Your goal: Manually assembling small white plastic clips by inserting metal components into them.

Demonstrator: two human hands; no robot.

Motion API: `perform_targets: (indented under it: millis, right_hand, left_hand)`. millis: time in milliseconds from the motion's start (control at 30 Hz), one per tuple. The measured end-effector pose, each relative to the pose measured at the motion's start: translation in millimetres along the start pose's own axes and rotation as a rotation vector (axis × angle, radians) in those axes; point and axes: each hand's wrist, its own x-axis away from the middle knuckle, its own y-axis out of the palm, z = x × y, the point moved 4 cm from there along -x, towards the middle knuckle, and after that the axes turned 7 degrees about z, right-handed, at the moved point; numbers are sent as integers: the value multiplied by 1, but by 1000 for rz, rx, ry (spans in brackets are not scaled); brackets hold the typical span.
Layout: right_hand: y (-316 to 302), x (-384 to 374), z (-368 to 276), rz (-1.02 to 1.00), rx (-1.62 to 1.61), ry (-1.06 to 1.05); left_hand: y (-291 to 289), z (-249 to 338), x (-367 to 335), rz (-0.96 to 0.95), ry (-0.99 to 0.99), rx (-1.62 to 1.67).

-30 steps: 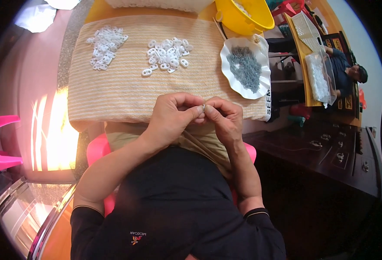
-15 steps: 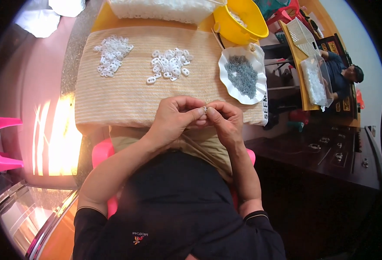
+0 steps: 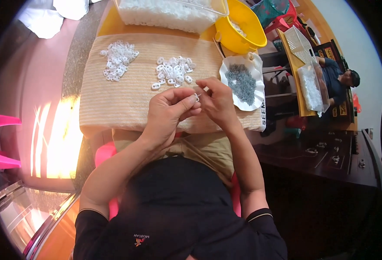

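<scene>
My left hand [image 3: 169, 110] pinches a small white plastic piece [image 3: 197, 98] between thumb and fingertips, above the near edge of the cloth-covered table. Close beside it is my right hand [image 3: 219, 102], its fingers bent and the index finger raised; whether its fingertips hold anything is too small to tell. Just beyond the hands lies a pile of white oval plastic pieces with holes [image 3: 174, 70]. A second pile of similar white pieces [image 3: 119, 60] is farther left. To the right, a white wavy-rimmed dish [image 3: 258, 97] contains many small grey pieces [image 3: 242, 84].
A clear bin [image 3: 165, 26] of white pieces stands at the table's far edge, beside a yellow basin [image 3: 243, 37]. On the right, a person [image 3: 334, 78] sits by another bin of white pieces [image 3: 310, 89]. A pink stool [image 3: 0, 145] is at far left.
My right hand has separated from the left and lifted up, its fingers no longer meeting the left fingertips. The left hand has shifted slightly left, still pinching the white piece. The view tilted slightly.
</scene>
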Motion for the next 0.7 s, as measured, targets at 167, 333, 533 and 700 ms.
perform_targets:
  millis: [167,333,533,700]
  right_hand:
    - [19,-18,-10,-4,336,-149]
    - [22,-25,-8,-88,405,-124]
    - [21,-23,-1,-146,410,-207]
    - [17,-13,-2,-113,363,-148]
  left_hand:
    - [-4,3,-3,28,34,30]
    - [-5,6,-4,35,44,26]
    - [-4,8,-4,50,40,37]
    - [-8,8,-5,66,54,42]
